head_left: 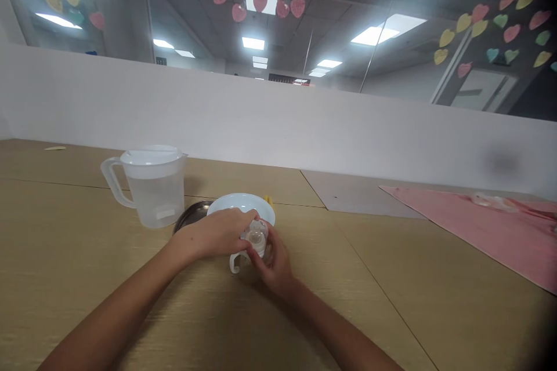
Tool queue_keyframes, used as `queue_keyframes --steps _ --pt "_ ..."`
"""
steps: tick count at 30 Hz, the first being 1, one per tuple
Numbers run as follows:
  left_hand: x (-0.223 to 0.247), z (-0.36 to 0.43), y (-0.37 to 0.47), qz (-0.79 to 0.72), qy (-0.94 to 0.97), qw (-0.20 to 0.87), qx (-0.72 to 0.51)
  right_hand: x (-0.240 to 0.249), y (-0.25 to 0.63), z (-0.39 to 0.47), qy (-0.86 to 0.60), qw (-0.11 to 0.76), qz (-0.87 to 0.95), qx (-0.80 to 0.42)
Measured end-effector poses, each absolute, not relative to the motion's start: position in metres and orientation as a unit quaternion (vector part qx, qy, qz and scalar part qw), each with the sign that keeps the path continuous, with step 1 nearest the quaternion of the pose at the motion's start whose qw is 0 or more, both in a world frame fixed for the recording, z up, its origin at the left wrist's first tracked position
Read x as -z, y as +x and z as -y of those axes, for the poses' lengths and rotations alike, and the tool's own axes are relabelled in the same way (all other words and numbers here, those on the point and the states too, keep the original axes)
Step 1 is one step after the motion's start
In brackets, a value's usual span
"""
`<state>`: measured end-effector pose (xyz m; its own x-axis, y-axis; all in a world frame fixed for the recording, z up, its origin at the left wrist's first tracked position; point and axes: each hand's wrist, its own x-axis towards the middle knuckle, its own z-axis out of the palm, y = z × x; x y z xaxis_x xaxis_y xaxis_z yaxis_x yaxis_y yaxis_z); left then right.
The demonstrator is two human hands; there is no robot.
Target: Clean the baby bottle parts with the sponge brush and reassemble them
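My left hand (224,232) and my right hand (276,261) are both closed around a small baby bottle (256,237) with a clear, teat-like top. A white curved handle (235,262) sticks out from its lower left side. My left fingers grip near the top, while the right hand wraps the right side; the fingers hide much of the body. Just behind the hands is a pale blue-white bowl (243,202). To its left, partly covered by my left wrist, lies a dark metal dish (191,214).
A translucent pitcher (154,188) with liquid in it stands at the left behind my forearm. Something small and yellow (268,200) shows behind the bowl. A pink mat (487,232) with a clear plastic packet (491,202) lies at the right. A white wall (261,127) bounds the table.
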<state>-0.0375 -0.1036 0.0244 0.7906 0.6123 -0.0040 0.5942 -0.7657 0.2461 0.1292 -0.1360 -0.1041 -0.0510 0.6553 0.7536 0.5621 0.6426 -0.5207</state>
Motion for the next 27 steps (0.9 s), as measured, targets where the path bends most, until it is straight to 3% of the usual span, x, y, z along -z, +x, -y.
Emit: queue_keyframes --steps 11,20,27 --pt "-0.029 0.092 -0.037 -0.296 0.933 0.198 -0.047 0.110 0.124 0.137 -0.433 0.570 0.696 -0.045" --pt "-0.029 0.093 -0.034 -0.294 0.937 0.180 -0.050 0.114 0.120 0.136 -0.429 0.592 0.682 -0.025" --pt "-0.028 0.088 -0.030 -0.304 0.918 0.253 -0.025 0.109 0.121 0.140 -0.441 0.578 0.687 0.009"
